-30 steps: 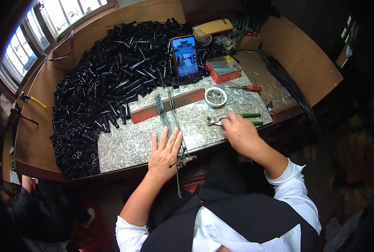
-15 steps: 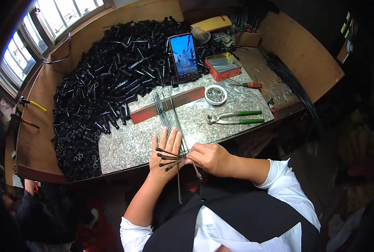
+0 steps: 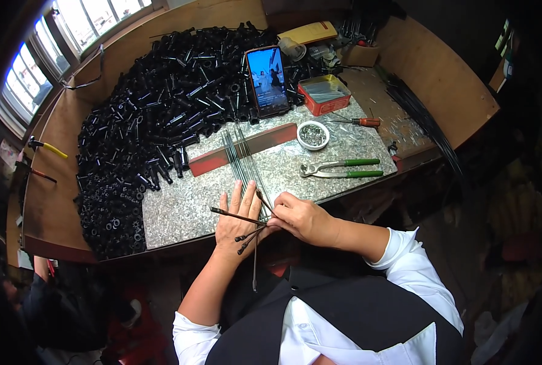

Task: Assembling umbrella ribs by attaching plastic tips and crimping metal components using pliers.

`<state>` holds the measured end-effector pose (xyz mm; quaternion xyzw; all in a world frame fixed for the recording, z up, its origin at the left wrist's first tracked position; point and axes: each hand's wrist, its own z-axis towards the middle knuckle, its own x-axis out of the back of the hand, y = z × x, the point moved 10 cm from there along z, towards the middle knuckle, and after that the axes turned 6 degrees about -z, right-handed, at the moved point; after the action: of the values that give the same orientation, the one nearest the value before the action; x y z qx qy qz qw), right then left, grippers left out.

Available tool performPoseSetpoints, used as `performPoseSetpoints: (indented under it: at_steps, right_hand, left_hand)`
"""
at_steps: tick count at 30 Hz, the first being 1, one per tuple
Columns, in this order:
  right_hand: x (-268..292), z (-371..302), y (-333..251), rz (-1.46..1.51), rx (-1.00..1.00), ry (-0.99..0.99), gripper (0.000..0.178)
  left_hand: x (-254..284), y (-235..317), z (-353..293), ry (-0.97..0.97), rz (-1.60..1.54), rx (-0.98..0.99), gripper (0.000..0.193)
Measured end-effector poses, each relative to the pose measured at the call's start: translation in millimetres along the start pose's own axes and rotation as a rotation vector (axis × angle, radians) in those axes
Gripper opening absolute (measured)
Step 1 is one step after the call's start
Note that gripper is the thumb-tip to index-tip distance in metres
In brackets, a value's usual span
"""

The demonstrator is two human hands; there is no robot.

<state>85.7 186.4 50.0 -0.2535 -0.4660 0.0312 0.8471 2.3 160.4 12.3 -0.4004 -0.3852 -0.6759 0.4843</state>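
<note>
Thin metal rods lie in a loose bundle across the speckled board, their far ends resting over a reddish-brown bar. My left hand lies flat on the bundle, fingers stretched out. Several dark rod ends with small knobs fan out over its back and thumb side, and one hangs past the board's front edge. Close beside it my right hand is closed in a pinch on a dark-ended rod, whose knob points up and left. The fingertips partly hide where the rods meet.
A large heap of black tubular parts fills the left and back. Around the board are a phone, red tin, white bowl of small metal pieces, screwdriver and green-handled pincers. Black rods lie at right.
The dark rod ends have shifted in their fan. One that pointed down beside my right hand is gone from there, and one now points upward at its fingers. Both hands stay nearly in place.
</note>
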Motion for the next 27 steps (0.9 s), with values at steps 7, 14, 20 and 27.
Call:
performPoseSetpoints:
  at_steps: [7, 14, 20, 27]
  right_hand:
    - [-11, -4, 4, 0.080, 0.009, -0.042, 0.016]
    - [-15, 2, -5, 0.106, 0.033, -0.036, 0.017]
    - [-21, 0, -3, 0.144, 0.013, -0.063, 0.018]
    - [-12, -2, 1, 0.213, -0.032, -0.018, 0.015]
  left_hand:
    - [-1, 1, 5, -0.094, -0.064, 0.034, 0.084]
    - [-6, -2, 1, -0.112, 0.002, 0.029, 0.071]
    - [-4, -9, -3, -0.007, 0.022, 0.073, 0.061]
    - [2, -10, -3, -0.037, -0.024, 0.090, 0.075]
